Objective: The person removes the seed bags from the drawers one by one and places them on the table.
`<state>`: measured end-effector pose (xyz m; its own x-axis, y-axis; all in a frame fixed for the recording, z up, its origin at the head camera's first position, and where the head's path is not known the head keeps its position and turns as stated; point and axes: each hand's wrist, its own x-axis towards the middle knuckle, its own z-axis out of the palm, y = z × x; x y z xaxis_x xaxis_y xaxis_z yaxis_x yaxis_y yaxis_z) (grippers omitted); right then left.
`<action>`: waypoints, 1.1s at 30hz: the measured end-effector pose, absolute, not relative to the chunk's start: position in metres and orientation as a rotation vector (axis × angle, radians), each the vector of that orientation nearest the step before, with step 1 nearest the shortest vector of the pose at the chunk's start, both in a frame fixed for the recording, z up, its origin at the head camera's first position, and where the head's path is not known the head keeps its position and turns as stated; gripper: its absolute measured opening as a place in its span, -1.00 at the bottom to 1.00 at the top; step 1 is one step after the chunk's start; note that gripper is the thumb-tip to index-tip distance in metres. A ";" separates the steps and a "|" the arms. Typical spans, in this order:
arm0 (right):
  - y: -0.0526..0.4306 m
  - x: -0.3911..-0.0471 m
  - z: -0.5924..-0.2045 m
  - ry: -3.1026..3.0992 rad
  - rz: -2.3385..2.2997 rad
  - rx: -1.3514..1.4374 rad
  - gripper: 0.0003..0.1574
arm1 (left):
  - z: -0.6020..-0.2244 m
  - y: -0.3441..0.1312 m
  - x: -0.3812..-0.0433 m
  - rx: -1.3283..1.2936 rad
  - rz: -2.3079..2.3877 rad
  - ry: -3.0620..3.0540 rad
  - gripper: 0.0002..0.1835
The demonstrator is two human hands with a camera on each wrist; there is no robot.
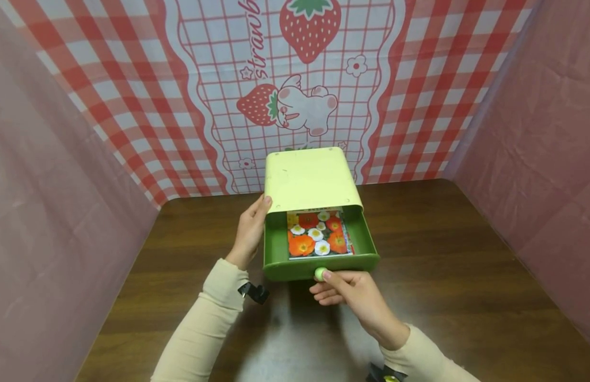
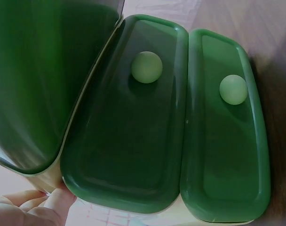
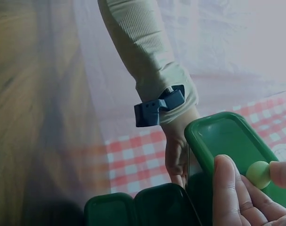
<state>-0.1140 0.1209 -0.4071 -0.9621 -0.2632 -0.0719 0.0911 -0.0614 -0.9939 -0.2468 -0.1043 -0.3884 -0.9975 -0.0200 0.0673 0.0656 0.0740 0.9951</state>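
Note:
A small chest of drawers with a pale yellow-green casing stands on the table. Its green top drawer is pulled partly out. Inside lies a picture card with orange and white flowers, over other edges of paper. My right hand pinches the drawer's round light-green knob between thumb and finger. Against the casing's left side rests my left hand, its thumb by the front top edge. Two lower drawers are closed, each with a round knob.
The brown wooden table extends around the chest. Behind it hangs a red-and-white checked cloth with strawberry prints. Pink cloths hang at both sides. A dark strap device sits on the left wrist.

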 end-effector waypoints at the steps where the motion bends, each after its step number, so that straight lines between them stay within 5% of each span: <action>1: 0.121 -0.113 -0.408 1.968 -2.119 -0.189 -0.43 | -0.388 -0.104 -0.247 -0.051 -2.094 -2.256 -0.30; 33: 0.125 -0.100 -0.423 1.954 -2.078 -0.236 -0.41 | -0.390 -0.105 -0.247 -0.083 -2.115 -2.253 -0.28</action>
